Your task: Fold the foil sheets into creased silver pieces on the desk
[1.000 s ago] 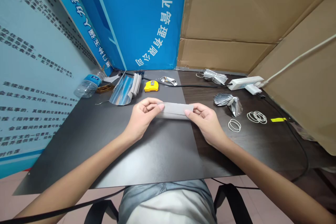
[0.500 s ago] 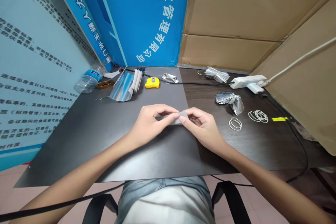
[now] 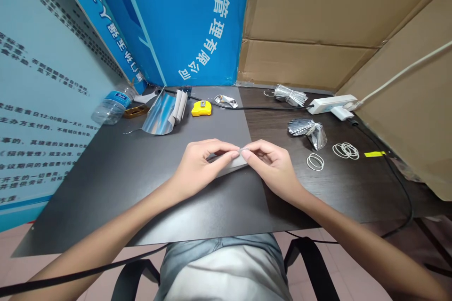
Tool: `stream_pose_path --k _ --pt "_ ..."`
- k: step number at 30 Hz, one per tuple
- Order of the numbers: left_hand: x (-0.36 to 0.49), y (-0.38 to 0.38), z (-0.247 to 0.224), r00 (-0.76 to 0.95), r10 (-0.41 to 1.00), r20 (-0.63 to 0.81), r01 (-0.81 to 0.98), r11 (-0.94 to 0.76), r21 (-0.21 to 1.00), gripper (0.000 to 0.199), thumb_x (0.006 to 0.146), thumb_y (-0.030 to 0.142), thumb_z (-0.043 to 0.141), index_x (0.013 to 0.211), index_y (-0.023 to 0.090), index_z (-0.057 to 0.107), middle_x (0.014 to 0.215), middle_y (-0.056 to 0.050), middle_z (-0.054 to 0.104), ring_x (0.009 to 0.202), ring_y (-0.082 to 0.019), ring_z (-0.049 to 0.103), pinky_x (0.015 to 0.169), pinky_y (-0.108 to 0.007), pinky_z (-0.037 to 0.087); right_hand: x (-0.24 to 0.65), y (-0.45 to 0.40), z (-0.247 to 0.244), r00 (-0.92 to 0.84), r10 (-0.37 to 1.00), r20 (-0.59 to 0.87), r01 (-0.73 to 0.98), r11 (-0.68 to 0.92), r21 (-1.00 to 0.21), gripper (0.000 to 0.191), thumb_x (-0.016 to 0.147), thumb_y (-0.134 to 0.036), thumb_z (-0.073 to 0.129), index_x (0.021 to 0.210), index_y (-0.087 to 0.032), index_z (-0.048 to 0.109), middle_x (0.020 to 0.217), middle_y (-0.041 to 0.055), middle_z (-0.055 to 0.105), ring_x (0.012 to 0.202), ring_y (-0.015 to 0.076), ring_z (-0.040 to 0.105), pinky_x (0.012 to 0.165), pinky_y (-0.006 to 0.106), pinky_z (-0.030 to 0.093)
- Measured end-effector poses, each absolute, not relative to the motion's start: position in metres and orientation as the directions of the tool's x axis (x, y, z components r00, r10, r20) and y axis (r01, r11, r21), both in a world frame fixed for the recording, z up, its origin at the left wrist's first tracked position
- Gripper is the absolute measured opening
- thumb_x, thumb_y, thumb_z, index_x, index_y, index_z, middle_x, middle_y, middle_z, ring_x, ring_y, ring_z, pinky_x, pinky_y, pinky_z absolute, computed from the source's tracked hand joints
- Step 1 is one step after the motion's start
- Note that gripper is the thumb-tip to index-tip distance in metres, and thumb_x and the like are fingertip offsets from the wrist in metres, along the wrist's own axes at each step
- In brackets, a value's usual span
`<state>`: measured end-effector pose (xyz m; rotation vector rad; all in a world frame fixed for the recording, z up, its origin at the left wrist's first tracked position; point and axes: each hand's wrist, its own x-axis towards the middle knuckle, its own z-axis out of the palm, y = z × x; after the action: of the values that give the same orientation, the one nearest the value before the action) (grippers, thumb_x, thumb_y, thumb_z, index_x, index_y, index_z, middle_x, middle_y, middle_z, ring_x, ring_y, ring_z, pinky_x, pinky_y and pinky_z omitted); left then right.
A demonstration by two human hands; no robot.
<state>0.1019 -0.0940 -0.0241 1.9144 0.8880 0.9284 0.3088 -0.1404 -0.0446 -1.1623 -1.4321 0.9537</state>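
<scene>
A thin grey strip (image 3: 236,163) is pinched between both hands above the middle of the desk. My left hand (image 3: 203,162) grips its left part with thumb and fingers. Close beside it, my right hand (image 3: 270,164) pinches the strip near its upper right end, with the fingertips of both hands almost touching. Beyond the hands lie a yellow tape measure (image 3: 201,108) and a small crumpled silver piece (image 3: 226,101). Rolled shiny sheets (image 3: 164,113) rest to the left of the tape measure.
Bundled silver strips (image 3: 290,96), another fanned bundle (image 3: 308,130), pale rubber bands (image 3: 315,162) and a yellow strip (image 3: 375,154) lie at right. A power strip (image 3: 334,104) with cables is behind them. A plastic bottle (image 3: 113,106) lies at the back left.
The view has shifted slightly. The grey strip is tilted differently, with more of its surface showing below the fingertips, and the right fingers have closed in nearer the left ones.
</scene>
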Motion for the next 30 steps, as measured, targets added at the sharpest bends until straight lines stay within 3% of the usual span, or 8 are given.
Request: stream_pose_path --k 14,23,30 --pt "0.102 -0.097 -0.024 0.474 0.835 0.278 0.284 -0.444 0.85 0.017 0.097 0.038 0.077 0.093 0.024 0.086 0.094 -0.003 0.085 0.085 -0.018 0.077 0.084 -0.027 0.059 0.31 -0.143 -0.046 -0.035 0.948 0.316 0.307 0.311 -0.899 0.018 0.101 -0.035 0.067 0.09 -0.023 0.076 0.085 0.0014 0.074 0.08 0.0156 0.068 0.081 0.031 0.056" --pt "0.099 -0.095 -0.019 0.47 0.881 0.049 0.239 -0.18 0.954 0.023 0.089 0.043 0.084 0.097 0.022 0.087 0.091 -0.004 0.084 0.078 -0.016 0.073 0.07 -0.023 0.056 0.315 -0.144 -0.046 0.067 0.936 0.345 0.289 0.313 -0.905 0.018 0.099 -0.033 0.066 0.087 -0.023 0.073 0.084 0.0014 0.071 0.08 0.0161 0.065 0.081 0.033 0.053" --pt "0.088 -0.085 -0.022 0.551 0.833 -0.043 0.201 -0.083 0.976 0.028 0.092 0.044 0.081 0.108 0.023 0.088 0.106 -0.007 0.086 0.094 -0.023 0.079 0.081 -0.028 0.064 0.318 -0.142 -0.049 0.134 0.958 0.254 0.223 0.221 -0.949 0.018 0.096 -0.033 0.068 0.081 -0.023 0.07 0.081 0.0003 0.069 0.077 0.0155 0.061 0.072 0.03 0.048"
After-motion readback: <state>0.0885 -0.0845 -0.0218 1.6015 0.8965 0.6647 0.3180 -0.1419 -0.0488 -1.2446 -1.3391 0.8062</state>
